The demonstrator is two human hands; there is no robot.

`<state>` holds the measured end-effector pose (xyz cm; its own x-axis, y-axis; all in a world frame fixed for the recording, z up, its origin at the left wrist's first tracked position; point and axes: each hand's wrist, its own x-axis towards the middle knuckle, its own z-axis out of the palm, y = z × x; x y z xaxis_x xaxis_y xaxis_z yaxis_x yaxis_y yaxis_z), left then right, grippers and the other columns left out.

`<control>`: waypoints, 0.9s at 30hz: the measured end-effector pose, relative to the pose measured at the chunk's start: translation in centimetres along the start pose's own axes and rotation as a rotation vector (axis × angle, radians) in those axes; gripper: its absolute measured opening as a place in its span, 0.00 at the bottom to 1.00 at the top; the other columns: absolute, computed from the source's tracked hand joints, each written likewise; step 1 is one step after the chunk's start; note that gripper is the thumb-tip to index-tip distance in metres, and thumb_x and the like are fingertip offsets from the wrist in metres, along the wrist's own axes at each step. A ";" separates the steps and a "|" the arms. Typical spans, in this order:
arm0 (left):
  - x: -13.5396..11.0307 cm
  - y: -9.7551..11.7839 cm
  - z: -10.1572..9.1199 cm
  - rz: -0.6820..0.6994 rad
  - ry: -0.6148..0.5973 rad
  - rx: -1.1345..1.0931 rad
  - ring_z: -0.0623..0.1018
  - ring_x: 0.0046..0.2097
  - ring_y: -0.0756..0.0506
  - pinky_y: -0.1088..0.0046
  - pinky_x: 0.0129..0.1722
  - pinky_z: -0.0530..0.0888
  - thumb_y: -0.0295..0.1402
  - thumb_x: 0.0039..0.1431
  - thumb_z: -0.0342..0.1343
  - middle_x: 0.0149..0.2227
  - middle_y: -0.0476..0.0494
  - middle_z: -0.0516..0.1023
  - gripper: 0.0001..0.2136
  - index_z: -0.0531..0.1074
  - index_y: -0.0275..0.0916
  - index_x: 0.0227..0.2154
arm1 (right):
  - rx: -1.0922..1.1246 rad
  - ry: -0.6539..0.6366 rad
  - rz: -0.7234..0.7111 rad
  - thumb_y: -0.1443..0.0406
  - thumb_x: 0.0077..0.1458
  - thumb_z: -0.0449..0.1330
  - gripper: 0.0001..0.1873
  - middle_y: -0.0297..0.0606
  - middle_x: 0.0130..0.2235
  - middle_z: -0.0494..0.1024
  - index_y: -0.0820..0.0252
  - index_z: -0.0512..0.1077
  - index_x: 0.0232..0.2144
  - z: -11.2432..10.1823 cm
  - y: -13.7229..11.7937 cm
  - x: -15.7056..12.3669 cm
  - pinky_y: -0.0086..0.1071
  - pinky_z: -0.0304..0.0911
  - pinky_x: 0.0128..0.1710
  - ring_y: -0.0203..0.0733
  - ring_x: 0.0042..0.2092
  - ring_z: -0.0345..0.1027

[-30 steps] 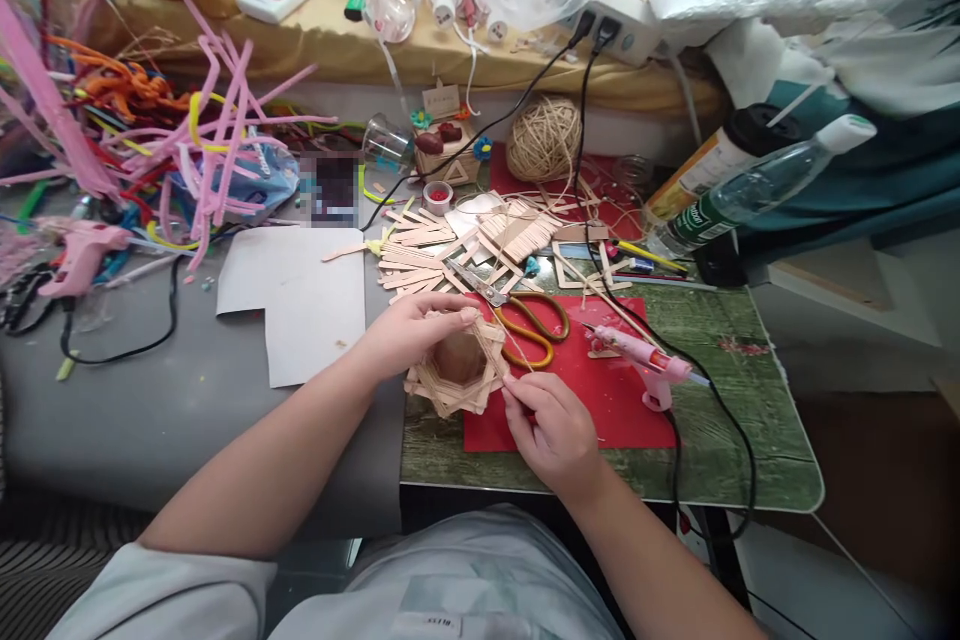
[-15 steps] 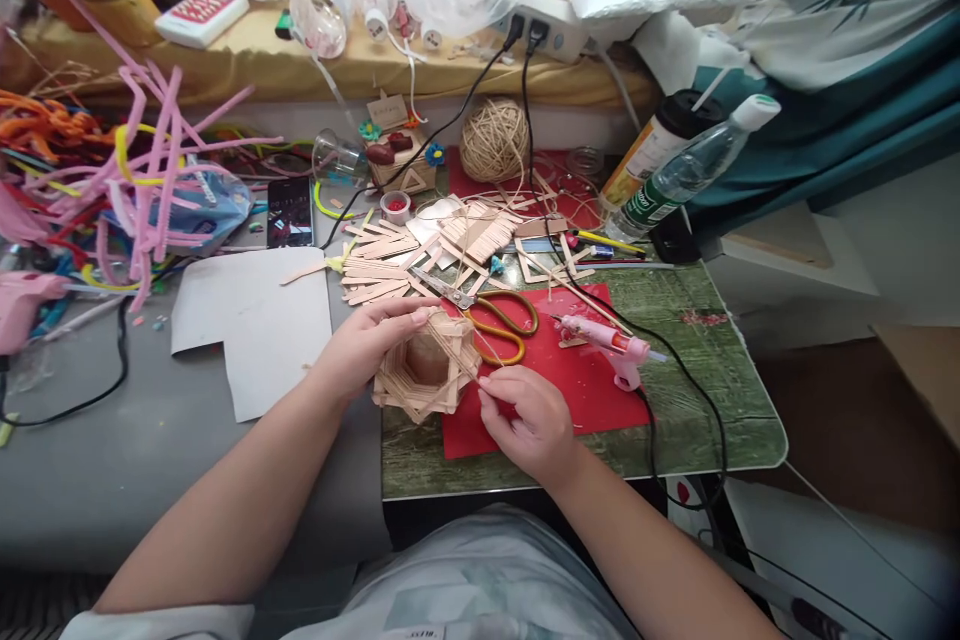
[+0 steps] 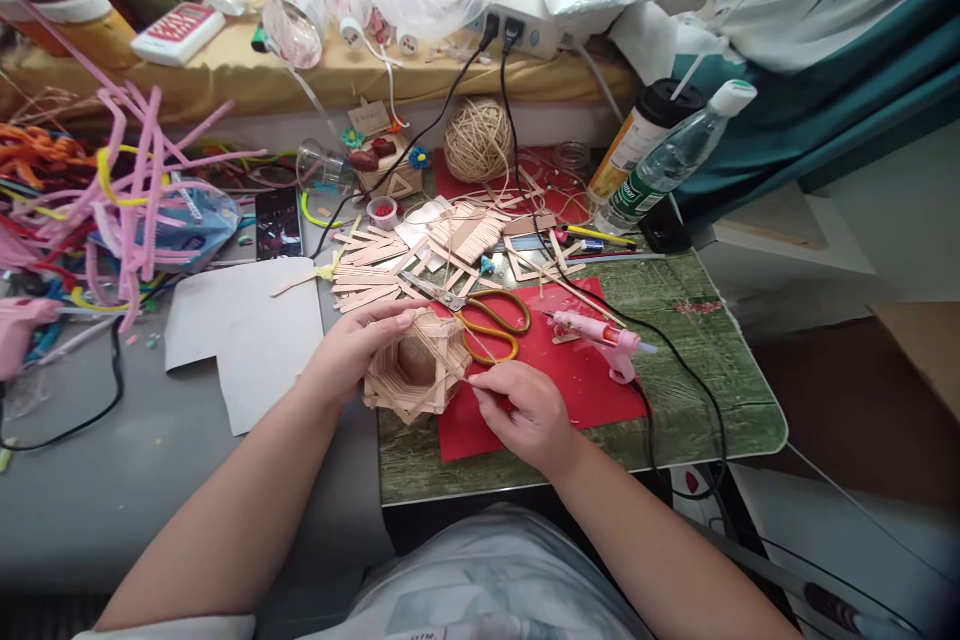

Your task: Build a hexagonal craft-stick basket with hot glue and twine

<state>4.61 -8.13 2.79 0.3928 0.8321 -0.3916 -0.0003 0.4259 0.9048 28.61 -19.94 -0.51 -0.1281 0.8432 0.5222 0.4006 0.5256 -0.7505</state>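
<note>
My left hand (image 3: 358, 345) is closed on the left rim of a small popsicle-stick basket (image 3: 386, 390), many-sided, with layered walls and a hollow middle. The basket is tilted so that its opening faces me. Beside its right rim, my right hand (image 3: 525, 410) pinches a thin strand of twine (image 3: 466, 375) between thumb and fingertips. The strand runs along the basket's upper right side. Behind the basket lie scissors (image 3: 495, 332) with yellow-brown handles. To the right a pink glue gun (image 3: 604, 335) rests on a red sheet (image 3: 555, 400).
Loose popsicle sticks (image 3: 367, 270) are heaped behind the scissors, with a twine ball (image 3: 478, 140) farther back. A plastic bottle (image 3: 667, 170) and a cup (image 3: 637, 135) stand at the back right. The glue gun's black cord (image 3: 694, 390) loops over the table edge. Pink pipe cleaners (image 3: 142, 190) pile up left.
The whole view has shifted slightly, so most things sit a little further left. The basket stays in my left hand and the twine in my right, with hardly any change in pose.
</note>
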 end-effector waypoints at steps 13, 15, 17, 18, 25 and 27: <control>0.1 -0.5 -0.5 0.029 -0.144 -0.221 0.88 0.41 0.35 0.65 0.39 0.84 0.41 0.51 0.71 0.45 0.33 0.88 0.27 0.82 0.35 0.54 | 0.108 0.044 -0.018 0.70 0.64 0.63 0.06 0.38 0.34 0.79 0.54 0.74 0.41 -0.9 0.7 0.1 0.41 0.71 0.42 0.44 0.38 0.73; 0.1 -0.6 -0.6 0.044 -0.170 -0.239 0.88 0.42 0.35 0.65 0.40 0.84 0.42 0.50 0.71 0.45 0.33 0.88 0.27 0.83 0.35 0.53 | 0.122 0.032 -0.036 0.69 0.64 0.63 0.05 0.37 0.34 0.79 0.54 0.74 0.40 -0.9 0.9 0.1 0.43 0.71 0.45 0.44 0.38 0.73; 0.0 -0.6 -0.7 0.053 -0.188 -0.249 0.88 0.42 0.34 0.63 0.41 0.84 0.42 0.49 0.72 0.46 0.31 0.87 0.28 0.83 0.34 0.53 | 0.133 0.026 -0.052 0.69 0.65 0.62 0.04 0.37 0.34 0.79 0.54 0.74 0.41 -1.0 1.0 0.2 0.44 0.71 0.46 0.44 0.38 0.73; 0.0 -0.6 -0.7 0.058 -0.194 -0.250 0.88 0.43 0.33 0.63 0.42 0.84 0.43 0.50 0.71 0.46 0.31 0.87 0.28 0.82 0.33 0.53 | 0.135 0.025 -0.054 0.69 0.66 0.62 0.04 0.38 0.34 0.80 0.54 0.74 0.41 -0.9 1.0 0.2 0.44 0.71 0.46 0.45 0.38 0.73; -0.2 -0.7 -1.0 0.091 -0.241 -0.203 0.87 0.42 0.35 0.64 0.43 0.84 0.45 0.49 0.73 0.47 0.31 0.87 0.30 0.83 0.34 0.53 | 0.126 -0.023 -0.062 0.66 0.70 0.58 0.03 0.40 0.35 0.80 0.54 0.73 0.42 -0.9 1.1 0.4 0.43 0.70 0.44 0.45 0.38 0.73; -0.3 -1.0 -1.5 0.143 -0.263 -0.151 0.86 0.47 0.35 0.64 0.47 0.83 0.45 0.48 0.74 0.53 0.30 0.84 0.30 0.83 0.34 0.53 | 0.105 -0.106 -0.080 0.63 0.71 0.58 0.05 0.40 0.35 0.79 0.55 0.73 0.41 -1.1 1.2 0.6 0.43 0.69 0.45 0.45 0.38 0.71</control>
<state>3.12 -8.27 1.71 0.6029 0.7753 -0.1880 -0.2008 0.3755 0.9048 30.01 -18.98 -0.64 -0.2528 0.8026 0.5402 0.2887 0.5955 -0.7497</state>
